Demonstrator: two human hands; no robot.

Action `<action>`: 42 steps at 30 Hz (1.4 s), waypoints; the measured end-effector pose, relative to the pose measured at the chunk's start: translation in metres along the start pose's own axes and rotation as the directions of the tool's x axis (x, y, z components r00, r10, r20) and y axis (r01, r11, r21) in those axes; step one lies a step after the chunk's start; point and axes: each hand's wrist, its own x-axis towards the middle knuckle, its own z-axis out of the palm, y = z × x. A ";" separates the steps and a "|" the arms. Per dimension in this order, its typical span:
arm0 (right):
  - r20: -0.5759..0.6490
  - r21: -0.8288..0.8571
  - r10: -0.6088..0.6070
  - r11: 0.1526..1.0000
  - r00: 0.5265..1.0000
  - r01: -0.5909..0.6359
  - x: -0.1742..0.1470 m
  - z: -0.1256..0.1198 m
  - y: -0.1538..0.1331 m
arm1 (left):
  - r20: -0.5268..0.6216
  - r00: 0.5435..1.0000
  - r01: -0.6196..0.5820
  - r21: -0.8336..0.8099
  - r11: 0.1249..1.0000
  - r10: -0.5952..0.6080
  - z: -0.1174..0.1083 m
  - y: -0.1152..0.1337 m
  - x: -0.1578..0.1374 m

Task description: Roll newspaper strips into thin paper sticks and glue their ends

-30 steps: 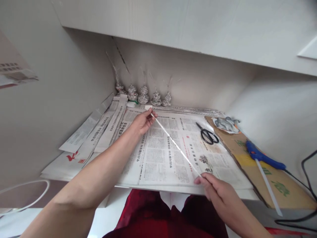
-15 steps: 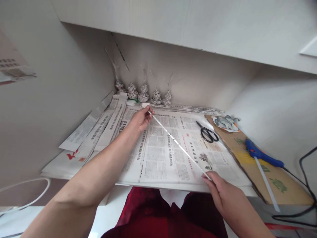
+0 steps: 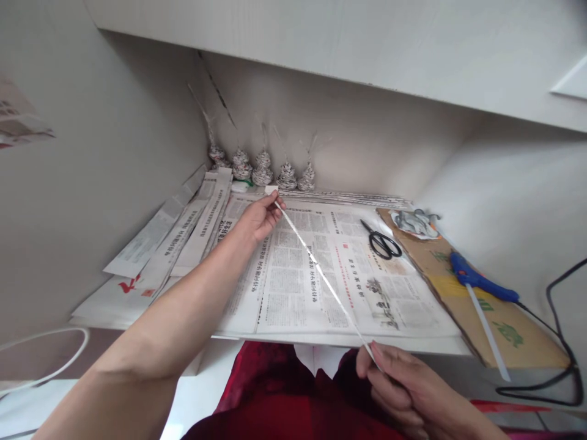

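Observation:
A thin rolled newspaper stick (image 3: 316,264) stretches at a slant between my two hands, above newspaper sheets (image 3: 293,293) spread on the table. My left hand (image 3: 265,215) pinches its far end, where a small flap of white paper (image 3: 271,190) sticks up past the fingers. The near end is gripped by my right hand (image 3: 398,379), which is in front of the table's edge, close to my lap. Black-handled scissors (image 3: 384,244) lie on the newspaper to the right of the stick.
Several coiled paper gourd shapes (image 3: 263,170) stand along the back wall. Before them lies a bundle of paper sticks (image 3: 353,198). Newspaper strips (image 3: 183,229) are piled at left. A blue glue gun (image 3: 481,281) rests on cardboard (image 3: 440,275) at right. A shelf (image 3: 321,43) overhangs the table.
My right hand has moved down and slightly left, off the table's front edge, with the near end of the stick. My left hand has stayed almost in place. The view has shifted slightly.

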 end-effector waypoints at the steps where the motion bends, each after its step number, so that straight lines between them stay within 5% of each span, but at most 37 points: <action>1: -0.101 -0.183 -0.066 0.982 0.993 0.047 0.000 0.000 -0.002 | -0.009 1.000 -0.011 0.008 1.000 0.011 0.000 0.000 0.000; 4: -0.334 -0.737 -0.421 0.675 0.843 0.045 0.003 -0.004 -0.010 | -0.056 0.998 -0.041 0.033 0.999 0.043 -0.001 -0.001 0.002; 6: -0.326 -0.901 -0.587 0.431 0.741 -0.055 0.008 -0.008 -0.014 | -0.076 0.996 -0.040 0.040 0.998 0.043 -0.001 -0.003 0.002; 8: -0.303 -0.938 -0.626 0.328 0.718 -0.110 0.013 -0.011 -0.016 | -0.081 0.996 -0.036 0.040 0.999 0.039 -0.001 -0.004 0.001; 10: -0.289 -0.926 -0.602 0.374 0.744 -0.056 0.016 -0.008 -0.019 | -0.073 0.996 -0.039 0.037 0.999 0.042 0.000 -0.004 0.000; 12: -0.282 -0.830 -0.524 0.554 0.803 0.070 0.015 -0.004 -0.020 | -0.067 0.997 -0.043 0.038 0.998 0.045 0.001 -0.003 -0.002; 15: -0.210 -0.390 -0.244 0.909 0.947 0.148 0.011 0.002 -0.018 | -0.057 0.998 -0.031 0.045 0.998 0.034 0.002 -0.003 -0.002; 17: -0.092 -0.022 -0.076 0.997 0.993 0.074 0.009 0.001 -0.014 | -0.050 0.998 -0.020 0.046 0.999 0.022 0.002 -0.003 -0.003; 20: 0.041 0.312 -0.005 0.950 0.999 -0.008 0.009 -0.002 -0.008 | -0.044 0.999 0.001 0.032 0.999 0.001 0.002 -0.004 -0.003; 23: 0.121 0.368 0.032 0.927 0.992 -0.075 0.010 -0.002 -0.004 | -0.028 0.999 0.025 0.021 0.999 -0.025 0.002 -0.003 -0.004; 27: -0.102 -0.030 -0.049 0.999 0.994 0.046 0.005 0.000 -0.006 | -0.078 0.997 -0.014 0.043 0.999 0.018 0.001 0.000 -0.002; 30: -0.343 -0.549 -0.379 0.823 0.860 0.143 0.001 -0.003 -0.006 | -0.142 0.988 -0.057 0.075 0.996 0.067 0.000 0.003 0.000; 32: -0.373 -0.701 -0.494 0.704 0.785 0.110 -0.001 -0.006 -0.005 | -0.157 0.985 -0.059 0.082 0.995 0.071 -0.001 0.003 0.001; 33: -0.366 -0.701 -0.482 0.705 0.796 0.105 -0.002 -0.007 -0.005 | -0.155 0.986 -0.051 0.077 0.996 0.063 -0.001 0.003 0.000; 37: -0.144 -0.248 -0.149 0.963 0.978 0.110 -0.005 -0.005 0.000 | -0.127 0.991 -0.029 0.047 0.998 0.035 0.002 0.002 -0.002; 40: 0.098 0.171 -0.031 0.985 0.995 0.014 -0.004 -0.002 0.007 | -0.111 0.993 -0.021 0.035 0.999 0.025 0.003 0.003 -0.004; 42: 0.151 0.226 -0.047 0.974 0.987 0.011 -0.003 0.000 0.009 | -0.102 0.995 -0.015 0.033 0.999 0.018 0.004 0.003 -0.005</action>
